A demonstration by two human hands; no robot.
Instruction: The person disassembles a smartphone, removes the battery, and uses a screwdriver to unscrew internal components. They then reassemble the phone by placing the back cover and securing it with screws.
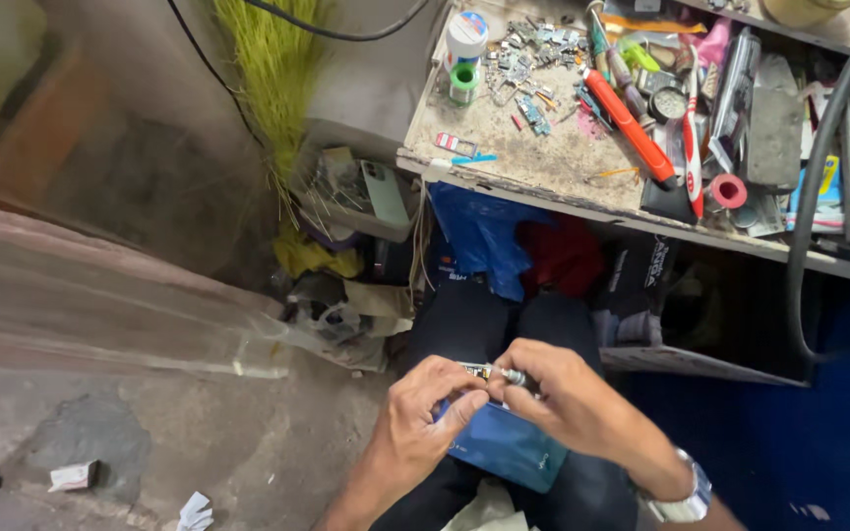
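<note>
My left hand (425, 418) grips the upper edge of a flat blue device (504, 447) resting on my lap, thumb pressed on its face. My right hand (573, 398) pinches a small metal-tipped tool (514, 377) at the device's top edge, next to a small exposed circuit part (474, 370). Both hands meet over the same spot, above my dark trousers (474, 315). A watch sits on my right wrist (686, 497).
A cluttered workbench (543, 162) ahead holds solder rolls (464, 84), small metal parts (533, 49), an orange-handled tool (632, 128), a toothbrush (693, 147) and tape. A black hose (809, 197) hangs at right. A broom (273, 69), bags and a phone (386, 192) lie at left; paper scraps (73, 476) litter the concrete floor.
</note>
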